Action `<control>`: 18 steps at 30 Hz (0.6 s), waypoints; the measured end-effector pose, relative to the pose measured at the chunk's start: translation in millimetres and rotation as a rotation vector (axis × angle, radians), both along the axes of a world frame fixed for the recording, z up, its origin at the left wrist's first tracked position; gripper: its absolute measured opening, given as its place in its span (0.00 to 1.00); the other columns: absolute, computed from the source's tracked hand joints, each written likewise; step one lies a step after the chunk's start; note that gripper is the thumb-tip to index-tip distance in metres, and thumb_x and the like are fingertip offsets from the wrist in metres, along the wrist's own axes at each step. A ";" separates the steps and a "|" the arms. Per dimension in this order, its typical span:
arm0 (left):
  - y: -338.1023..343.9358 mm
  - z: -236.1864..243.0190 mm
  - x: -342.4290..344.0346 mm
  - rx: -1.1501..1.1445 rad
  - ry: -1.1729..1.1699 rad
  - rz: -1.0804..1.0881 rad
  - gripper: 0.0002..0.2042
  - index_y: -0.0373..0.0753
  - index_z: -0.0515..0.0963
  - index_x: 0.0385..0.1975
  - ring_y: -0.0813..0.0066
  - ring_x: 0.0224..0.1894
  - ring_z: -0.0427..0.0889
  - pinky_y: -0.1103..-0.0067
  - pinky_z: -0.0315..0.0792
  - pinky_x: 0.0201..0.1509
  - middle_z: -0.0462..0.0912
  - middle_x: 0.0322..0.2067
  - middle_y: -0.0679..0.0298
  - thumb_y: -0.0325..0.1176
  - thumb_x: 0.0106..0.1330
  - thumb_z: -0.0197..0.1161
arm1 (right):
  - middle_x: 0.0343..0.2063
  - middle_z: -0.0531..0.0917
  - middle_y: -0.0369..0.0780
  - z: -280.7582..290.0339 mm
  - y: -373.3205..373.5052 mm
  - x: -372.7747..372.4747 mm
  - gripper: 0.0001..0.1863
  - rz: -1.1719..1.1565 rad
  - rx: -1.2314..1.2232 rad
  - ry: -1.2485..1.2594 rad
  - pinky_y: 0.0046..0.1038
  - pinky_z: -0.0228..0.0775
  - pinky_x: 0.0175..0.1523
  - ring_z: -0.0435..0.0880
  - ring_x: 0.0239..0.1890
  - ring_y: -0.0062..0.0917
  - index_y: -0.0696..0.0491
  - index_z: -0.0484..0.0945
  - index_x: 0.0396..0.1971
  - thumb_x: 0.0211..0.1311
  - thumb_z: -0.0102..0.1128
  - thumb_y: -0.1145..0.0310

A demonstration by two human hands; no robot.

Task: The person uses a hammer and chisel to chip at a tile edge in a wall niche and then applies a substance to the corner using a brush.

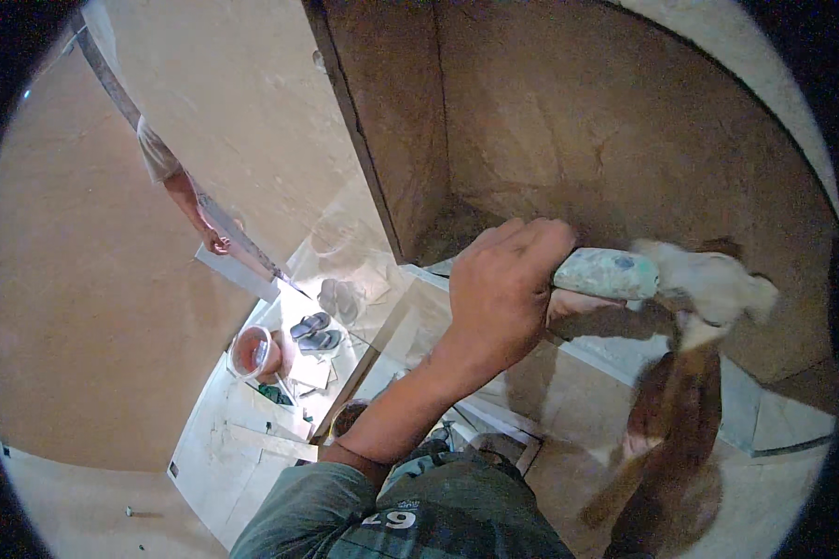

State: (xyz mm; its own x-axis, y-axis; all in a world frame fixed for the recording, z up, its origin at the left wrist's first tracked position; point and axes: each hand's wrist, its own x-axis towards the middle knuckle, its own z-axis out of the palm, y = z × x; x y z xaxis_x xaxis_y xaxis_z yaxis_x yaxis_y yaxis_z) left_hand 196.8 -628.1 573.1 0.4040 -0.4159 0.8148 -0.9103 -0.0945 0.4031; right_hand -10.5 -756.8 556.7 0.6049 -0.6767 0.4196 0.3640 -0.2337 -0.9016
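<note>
My left hand [508,289] is closed on a pale green, speckled tool [606,272], perhaps a handle, held low in front of a brown box-like recess [578,112]. My right hand [708,298] is at the tool's right end, smeared by motion inside or behind a whitish shape, possibly a cloth; its fingers cannot be made out. A pale strip [615,345] runs below the recess's lower edge, partly hidden by my arms.
Another person's arm [182,196] reaches down at the upper left beside a long strip [107,70]. Below are a pink bucket [252,349], dark sandals [312,331], pale offcuts [308,373] and a dark-rimmed container [345,419] on a pale floor [214,466].
</note>
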 end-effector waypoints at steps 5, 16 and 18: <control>2.6 2.4 -0.2 0.032 -0.024 0.010 0.23 0.41 0.72 0.30 0.56 0.32 0.76 0.66 0.69 0.33 0.76 0.28 0.60 0.57 0.51 0.62 | 0.45 0.76 0.45 -6.6 -1.4 1.8 0.29 -0.030 0.008 -0.019 0.15 0.70 0.29 0.77 0.32 0.19 0.64 0.58 0.62 0.72 0.47 0.58; -0.1 -0.2 3.7 0.050 -0.011 0.013 0.23 0.42 0.69 0.29 0.57 0.32 0.76 0.66 0.68 0.33 0.74 0.27 0.61 0.57 0.52 0.60 | 0.44 0.76 0.44 -17.0 -2.2 -25.6 0.29 -0.091 0.000 -0.065 0.16 0.69 0.28 0.75 0.30 0.19 0.64 0.58 0.62 0.72 0.46 0.58; -1.2 4.8 3.1 0.083 -0.016 -0.004 0.22 0.42 0.69 0.29 0.57 0.31 0.75 0.66 0.68 0.32 0.74 0.27 0.61 0.57 0.52 0.61 | 0.44 0.76 0.44 -19.0 -1.3 -24.7 0.28 -0.098 0.003 -0.071 0.16 0.69 0.27 0.75 0.30 0.19 0.64 0.58 0.62 0.72 0.46 0.58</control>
